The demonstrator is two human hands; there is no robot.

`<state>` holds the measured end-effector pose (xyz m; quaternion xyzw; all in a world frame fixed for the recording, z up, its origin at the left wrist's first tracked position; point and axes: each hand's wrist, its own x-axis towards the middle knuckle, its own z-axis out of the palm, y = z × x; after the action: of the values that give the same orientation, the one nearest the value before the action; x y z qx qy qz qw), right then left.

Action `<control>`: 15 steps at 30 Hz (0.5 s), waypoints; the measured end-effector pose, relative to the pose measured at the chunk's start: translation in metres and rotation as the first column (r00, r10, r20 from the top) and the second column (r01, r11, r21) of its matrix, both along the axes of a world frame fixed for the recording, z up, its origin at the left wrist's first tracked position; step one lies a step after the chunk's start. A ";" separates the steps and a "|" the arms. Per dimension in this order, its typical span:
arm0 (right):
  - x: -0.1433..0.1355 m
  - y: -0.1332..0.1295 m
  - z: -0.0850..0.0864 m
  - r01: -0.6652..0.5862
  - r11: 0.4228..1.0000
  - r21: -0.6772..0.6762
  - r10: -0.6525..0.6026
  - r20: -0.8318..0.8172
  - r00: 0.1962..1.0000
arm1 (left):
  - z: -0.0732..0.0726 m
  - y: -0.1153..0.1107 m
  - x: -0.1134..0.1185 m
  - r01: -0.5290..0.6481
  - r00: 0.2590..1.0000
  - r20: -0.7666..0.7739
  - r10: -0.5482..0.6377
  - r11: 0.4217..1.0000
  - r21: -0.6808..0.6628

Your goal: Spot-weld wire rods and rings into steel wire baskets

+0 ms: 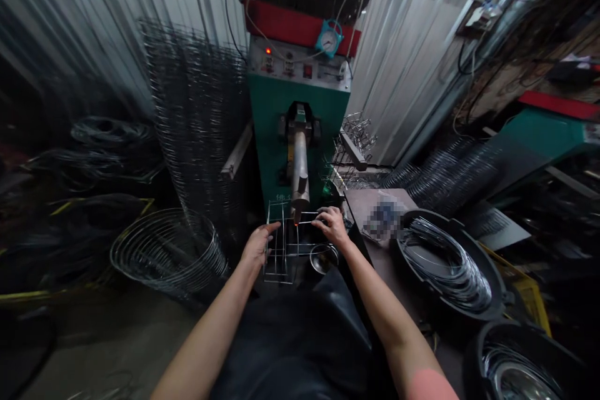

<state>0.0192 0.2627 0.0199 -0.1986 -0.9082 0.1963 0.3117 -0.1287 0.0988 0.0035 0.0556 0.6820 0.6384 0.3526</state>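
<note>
A small frame of thin metal wires (284, 252) is held below the round metal arm (300, 165) of a green machine (267, 128). My left hand (257, 245) grips the frame's left side, its forefinger stretched along a wire. On the other side, my right hand (332, 225) pinches wire ends between thumb and fingers. An orange glow shows at the tip of the machine's arm, where it meets the wire. Under the wires, near my right hand, sits a round metal bowl (324, 259).
Tall stacks of wire rings (187, 119) and a wire basket shape (169, 253) stand at the left. On the right are a board (384, 200), black tubs of wire rings (445, 265) and another green machine (539, 137). Wire pieces hang beside the first machine.
</note>
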 end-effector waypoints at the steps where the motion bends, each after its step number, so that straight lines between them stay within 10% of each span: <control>1: 0.002 -0.002 0.000 -0.007 1.000 0.002 0.007 0.004 1.000 | 0.000 -0.002 0.000 0.008 1.000 0.005 -0.008 1.000 0.014; 9: 0.058 -0.038 0.005 -0.127 0.981 0.144 0.122 0.046 0.991 | -0.027 -0.059 0.007 0.016 0.985 0.168 -0.045 0.985 0.170; 15: 0.119 -0.044 0.034 -0.070 0.997 -0.024 0.069 -0.064 0.996 | -0.049 -0.115 0.005 -0.021 0.818 0.504 -0.278 0.860 0.510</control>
<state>0.1386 0.2185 0.0541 -0.1646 -0.9017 0.2249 0.3305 -0.1233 -0.0166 -0.0450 0.0013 0.3563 0.7519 0.5546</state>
